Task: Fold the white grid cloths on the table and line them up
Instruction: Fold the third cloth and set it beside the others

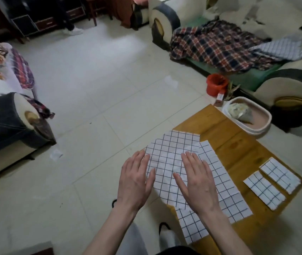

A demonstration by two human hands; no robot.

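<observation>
Head view, table: low wooden table with a yellow-brown grained top (238, 144), standing on pale floor tiles.
Cloth being worked: large white cloth with a dark grid pattern (166, 159), spread on the table's left part, its left edge hanging past the table edge.
Cloth underneath: second white grid cloth (225, 196), lying partly beneath the first, showing along its right side and at the near corner, where it hangs over the table edge.
Folded cloths: two small folded white grid rectangles, one nearer (264, 190) and one farther (279, 174), side by side and just apart, close to the table's right edge.
Left hand: left hand (136, 181), flat and palm down, fingers spread and straight, pressed on the large cloth's left edge, gripping nothing.
Right hand: right hand (196, 181), flat and palm down, fingers extended, resting on the middle of the large cloth, gripping nothing.
Beyond the table: white oval plastic basin (262, 126) at the far corner, red plastic bucket (216, 85) on the floor behind it.
Sofa: cream sofa with a red and navy plaid blanket (216, 46) draped over its green seat.
</observation>
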